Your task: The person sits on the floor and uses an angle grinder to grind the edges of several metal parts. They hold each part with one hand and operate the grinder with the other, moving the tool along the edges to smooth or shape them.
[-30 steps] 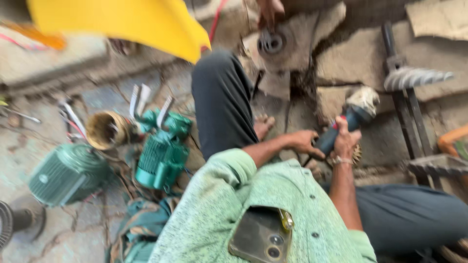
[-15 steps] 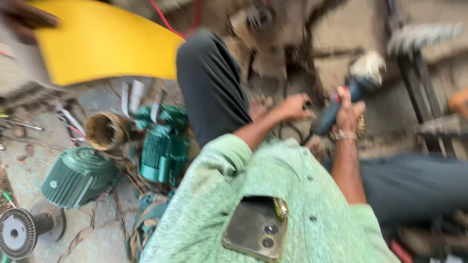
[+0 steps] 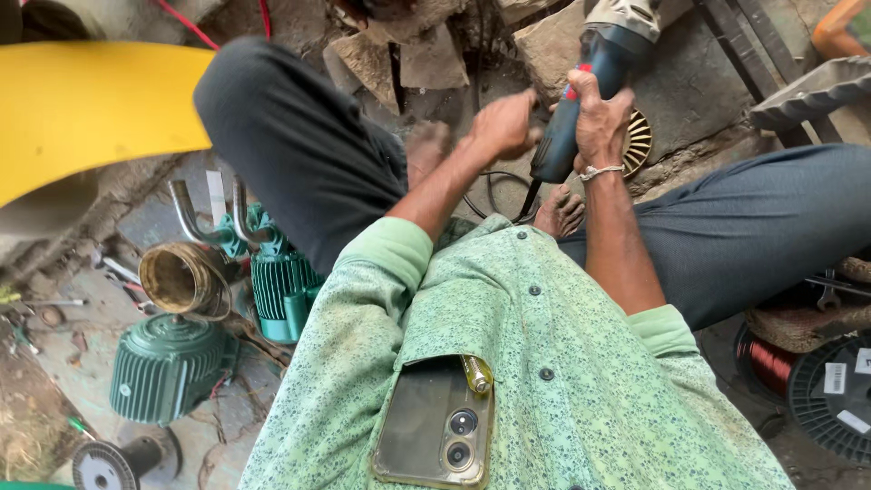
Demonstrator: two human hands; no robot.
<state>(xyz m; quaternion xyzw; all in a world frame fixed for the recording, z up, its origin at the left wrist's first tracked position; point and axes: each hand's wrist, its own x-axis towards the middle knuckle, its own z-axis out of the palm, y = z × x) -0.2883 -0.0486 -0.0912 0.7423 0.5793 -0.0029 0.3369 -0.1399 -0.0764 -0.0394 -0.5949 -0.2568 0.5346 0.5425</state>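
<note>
Green motor housings point(image 3: 168, 367) beside left knee point(image 3: 272, 118).

There is only one view, from the camera on my head. It looks steeply down over my chest, so my shirt point(image 3: 544, 381) fills the lower middle of the frame, very near. My legs and the stone floor point(image 3: 689, 100) lie farther, toward the upper part. My hands are at upper centre, at arm's length. No second view shares the scene.
</note>
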